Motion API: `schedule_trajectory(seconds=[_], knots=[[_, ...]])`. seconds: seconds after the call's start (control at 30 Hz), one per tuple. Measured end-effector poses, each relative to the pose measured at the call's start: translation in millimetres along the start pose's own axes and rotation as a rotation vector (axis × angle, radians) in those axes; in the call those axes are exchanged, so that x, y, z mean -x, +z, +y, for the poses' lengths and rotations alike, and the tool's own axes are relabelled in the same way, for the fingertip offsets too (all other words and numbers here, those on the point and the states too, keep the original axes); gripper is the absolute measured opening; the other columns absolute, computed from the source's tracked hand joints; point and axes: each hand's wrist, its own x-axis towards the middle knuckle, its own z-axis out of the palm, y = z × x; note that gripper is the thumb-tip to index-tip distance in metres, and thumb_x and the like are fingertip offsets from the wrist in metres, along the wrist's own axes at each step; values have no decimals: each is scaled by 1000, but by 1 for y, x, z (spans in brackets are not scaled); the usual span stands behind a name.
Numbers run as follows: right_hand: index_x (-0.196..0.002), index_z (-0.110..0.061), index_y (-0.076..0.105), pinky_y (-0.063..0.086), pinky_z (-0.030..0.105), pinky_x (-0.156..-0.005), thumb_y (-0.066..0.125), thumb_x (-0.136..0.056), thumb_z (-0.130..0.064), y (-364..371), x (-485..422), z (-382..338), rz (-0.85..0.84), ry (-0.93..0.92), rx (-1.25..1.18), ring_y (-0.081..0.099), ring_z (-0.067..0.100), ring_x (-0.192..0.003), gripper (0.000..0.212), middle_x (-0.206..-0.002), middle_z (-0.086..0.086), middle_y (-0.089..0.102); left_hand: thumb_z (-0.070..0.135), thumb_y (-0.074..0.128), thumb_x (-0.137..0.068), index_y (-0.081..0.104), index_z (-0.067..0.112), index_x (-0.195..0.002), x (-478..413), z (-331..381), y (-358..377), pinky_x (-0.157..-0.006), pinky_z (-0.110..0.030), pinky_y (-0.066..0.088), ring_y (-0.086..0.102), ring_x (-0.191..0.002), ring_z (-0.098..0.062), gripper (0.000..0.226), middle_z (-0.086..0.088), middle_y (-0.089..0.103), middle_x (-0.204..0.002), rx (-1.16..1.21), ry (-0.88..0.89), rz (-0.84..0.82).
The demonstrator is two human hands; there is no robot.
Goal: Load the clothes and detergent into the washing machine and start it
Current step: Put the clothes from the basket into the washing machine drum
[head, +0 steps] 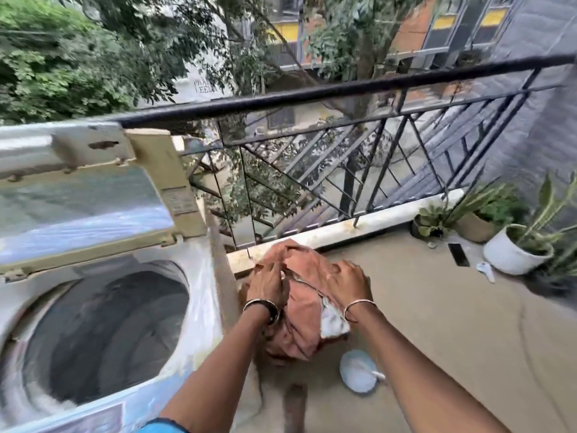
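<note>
A top-loading washing machine (pixel 193 307) stands at the left with its lid (pixel 81 207) raised and its dark drum (pixel 103 335) showing. To the right of the machine, above the floor, I hold a bundle of salmon-pink clothes (pixel 301 317) with a bit of white cloth in it. My left hand (pixel 267 285) grips the bundle on its left side. My right hand (pixel 346 282) grips it from the top right. Below the bundle, on the floor, sits a small pale-blue bowl (pixel 357 375) of white powder with a spoon in it.
A black metal railing (pixel 312 92) on a pale ledge (pixel 359 229) borders the balcony behind the bundle. Potted plants (pixel 515 248) stand at the right on the floor. A dark phone-like slab (pixel 458 254) and a white scoop (pixel 485 270) lie near them.
</note>
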Motion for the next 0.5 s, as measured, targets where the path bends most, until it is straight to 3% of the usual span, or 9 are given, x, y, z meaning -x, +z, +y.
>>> schedule_trajectory(seconds=[0.17, 0.37, 0.5], knots=[[-113, -20, 65, 49, 37, -90, 59, -82, -28, 37, -40, 55, -107, 111, 10, 57, 30, -114, 33, -115, 4, 68, 29, 52, -87, 45, 17, -132, -55, -7, 64, -97, -42, 47, 54, -118, -35, 47, -14, 53, -133, 75, -103, -130], [-111, -11, 68, 48, 33, -84, 63, -83, -19, 114, -110, 112, -242, 304, -84, 64, 32, -103, 29, -106, 10, 72, 29, 53, -88, 46, 19, -133, -137, -29, 137, -97, -42, 46, 54, -118, -33, 47, -9, 52, -133, 80, -225, -187], [-113, -7, 64, 48, 37, -90, 66, -76, -38, 178, -162, 143, -420, 407, -33, 62, 34, -109, 48, -112, 16, 68, 28, 57, -86, 41, 12, -135, -191, -58, 176, -96, -43, 45, 50, -121, -36, 54, -14, 48, -136, 94, -344, -191]])
